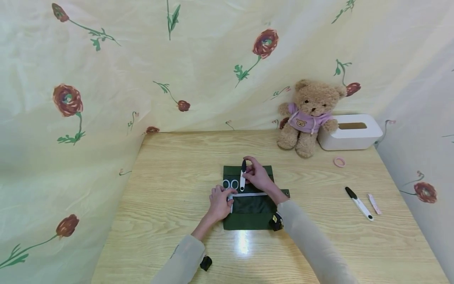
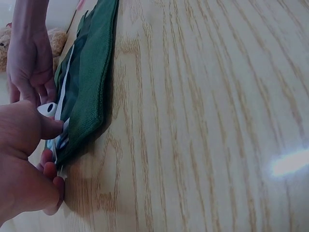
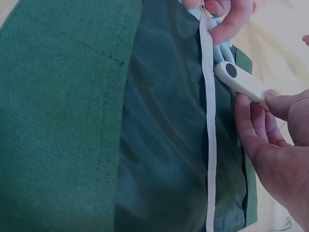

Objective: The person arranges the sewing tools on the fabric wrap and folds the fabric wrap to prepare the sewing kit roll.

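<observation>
An unrolled dark green fabric pouch [image 1: 252, 221] lies on the table, with a white elastic band [image 3: 211, 130] across its dark lining. My right hand [image 1: 259, 177] pinches a slim white tool with a black end [image 1: 242, 182], its white end with a dark spot pointing at the band. At the pouch's left side, my left hand [image 1: 220, 203] pinches the band between thumb and fingers. Scissors [image 1: 234, 184] with pale blue handle loops sit at that same end of the band, their blades mostly hidden by the left hand.
To the right lie another black-and-white tool [image 1: 361, 207], a small pink-and-white strip [image 1: 374, 204] and a pink ring [image 1: 339, 158]. A teddy bear [image 1: 308, 118] sits at the back beside a white tissue box [image 1: 351, 140]. Flower-printed cloth [image 1: 198, 71] hangs around the table.
</observation>
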Demonstrator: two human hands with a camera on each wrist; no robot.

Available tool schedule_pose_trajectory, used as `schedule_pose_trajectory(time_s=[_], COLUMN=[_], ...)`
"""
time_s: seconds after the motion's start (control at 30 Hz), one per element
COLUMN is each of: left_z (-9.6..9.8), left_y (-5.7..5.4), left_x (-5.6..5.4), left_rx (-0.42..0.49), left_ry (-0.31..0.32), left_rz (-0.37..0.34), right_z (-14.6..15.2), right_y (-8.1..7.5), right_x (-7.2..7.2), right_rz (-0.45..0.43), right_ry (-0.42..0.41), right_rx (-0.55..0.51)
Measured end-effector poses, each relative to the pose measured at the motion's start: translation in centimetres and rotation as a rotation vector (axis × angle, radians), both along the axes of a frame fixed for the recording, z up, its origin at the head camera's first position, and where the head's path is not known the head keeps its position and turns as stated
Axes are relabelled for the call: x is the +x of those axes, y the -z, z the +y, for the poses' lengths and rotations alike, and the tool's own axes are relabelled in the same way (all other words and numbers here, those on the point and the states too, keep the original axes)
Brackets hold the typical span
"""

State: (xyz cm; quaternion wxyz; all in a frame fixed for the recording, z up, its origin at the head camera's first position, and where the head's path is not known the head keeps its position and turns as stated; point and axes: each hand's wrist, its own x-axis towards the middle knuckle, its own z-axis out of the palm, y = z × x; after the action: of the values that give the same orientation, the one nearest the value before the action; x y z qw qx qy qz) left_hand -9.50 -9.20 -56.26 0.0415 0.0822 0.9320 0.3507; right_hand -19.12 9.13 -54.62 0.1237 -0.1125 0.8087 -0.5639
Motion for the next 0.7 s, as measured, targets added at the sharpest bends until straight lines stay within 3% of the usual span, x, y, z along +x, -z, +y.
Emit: schedule_pose_trajectory(time_s=[0.33, 0.7], left_z=[0.08, 0.15], left_y=[-0.03, -0.12], left_x=[0.01, 0.19], left_rx=[-0.008, -0.018], left_ry=[0.002, 0.004], left_rz=[0.019, 0.012], right_z=[-0.47, -0.19], right_y=[0.41, 0.21], right_x=[0.29, 0.72], right_rz=[0.02, 0.02], right_ry=[-0.062, -0.109], right_rx=[0.006, 0.127])
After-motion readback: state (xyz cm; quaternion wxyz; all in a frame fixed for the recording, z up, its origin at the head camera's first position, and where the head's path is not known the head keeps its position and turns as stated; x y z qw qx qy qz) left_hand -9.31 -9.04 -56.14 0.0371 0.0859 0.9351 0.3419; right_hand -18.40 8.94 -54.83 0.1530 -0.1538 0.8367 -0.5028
